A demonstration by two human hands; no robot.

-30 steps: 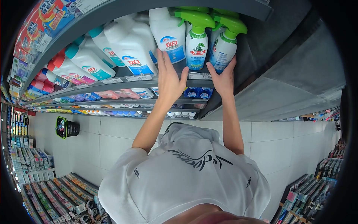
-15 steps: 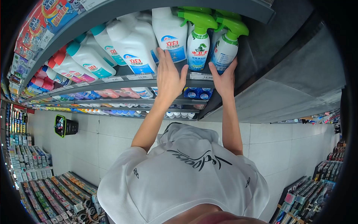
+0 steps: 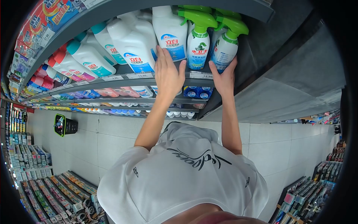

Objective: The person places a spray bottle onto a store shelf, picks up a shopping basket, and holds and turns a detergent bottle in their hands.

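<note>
L hand [image 3: 169, 74], top centre of frame: fingers straight & close together, thumb out wide; fingertips lie at lower left side of a white bottle [image 3: 169, 31] w/ blue label, seemingly touching, prob. to steady or square it. Nothing gripped there. R hand [image 3: 223, 74], upper right of centre: thumb & fingers either side of base of a spray bottle [image 3: 225, 46] w/ green trigger, cupping it low, prob. b/c the neighbours leave little room higher up. Can't tell how firm. That btl stands at shelf's [image 3: 130, 84] right end; its label's turned partly aside, whereas the next sprayer [image 3: 198, 46] shows its front, presumably for shoppers. Price tag [image 3: 201, 75] sits on front edge, under the stock, for easy reading. Basket [image 3: 71, 127] on floor, mid-left of frame.
</note>
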